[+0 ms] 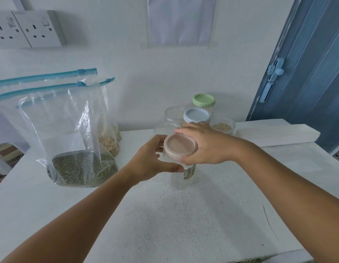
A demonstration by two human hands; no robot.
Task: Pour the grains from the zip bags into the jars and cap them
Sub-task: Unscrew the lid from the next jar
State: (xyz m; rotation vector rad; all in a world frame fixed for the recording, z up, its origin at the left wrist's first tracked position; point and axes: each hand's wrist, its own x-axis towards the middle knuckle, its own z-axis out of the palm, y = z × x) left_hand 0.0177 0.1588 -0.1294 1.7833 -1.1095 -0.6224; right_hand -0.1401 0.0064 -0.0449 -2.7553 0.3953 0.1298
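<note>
White and rough-textured, the table carried everything in view, backed by a pale wall with a double socket at upper left and a blue folding door at right. Largest of the task's things were the zip bags: the front bag stood upright near the left, its bottom filled with green grains, and behind it a second bag held pale tan grains. Both had blue slider tops.

Behind the hands stood a cluster of jars: one with a green lid, one with a blue lid, an uncapped clear jar, and an open jar with tan grains in it.

At the centre stood a clear jar with a label on its side, looking empty. The left hand was wrapped round its upper body, thumb across the front, steadying it. The right hand gripped the pink lid from the right, fingers curled over its far rim and thumb under the near edge. The lid sat at the jar's mouth; whether it was tilted or seated flat on the thread could not be told.

Since the jar looked empty, the step in hand was most likely unscrewing. To do it well, the left hand should hold the body firmly against the table so the light jar does not spin or tip, while the right turns the lid level, lifts it straight off, and sets it down within reach for recapping.
</note>
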